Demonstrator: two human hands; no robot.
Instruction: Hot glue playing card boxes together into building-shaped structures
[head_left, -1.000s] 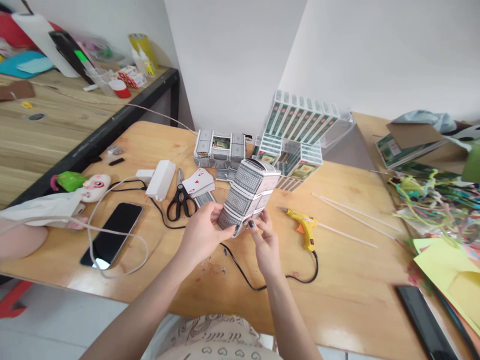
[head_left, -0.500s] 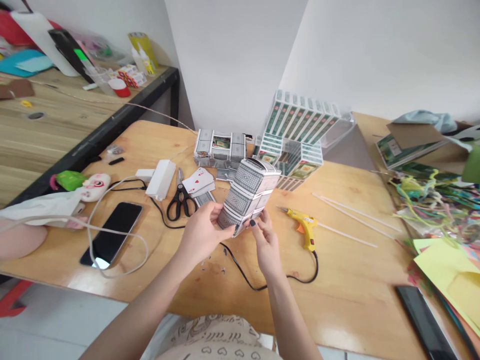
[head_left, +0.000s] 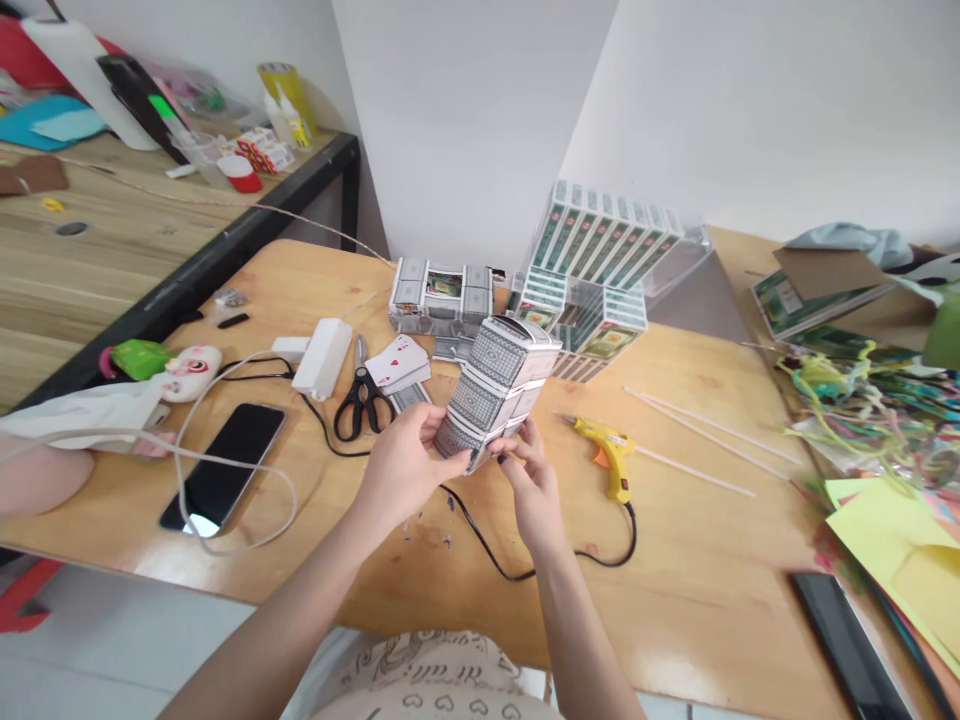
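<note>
Since half a second ago almost nothing is shifting; only my right hand point(head_left: 534, 482) is curling its fingers a little tighter at the base of the card tower point(head_left: 496, 393). I am holding one tower, built of three stacked tiers of playing cards, tilted above the table point(head_left: 697, 560). My left hand point(head_left: 409, 462) is closing its grip round the lowest tier from the left, and my right hand is pinching that tier's lower right corner. One yellow glue gun point(head_left: 609, 455) is lying just right of my hands, its black cord running under them. One pair of scissors point(head_left: 361, 398) and one small heap of loose cards point(head_left: 400, 365) are lying to the left, with one black phone point(head_left: 225, 467) further left. Behind the tower, packs of cards point(head_left: 596, 270) are standing stacked; I cannot count them exactly.
</note>
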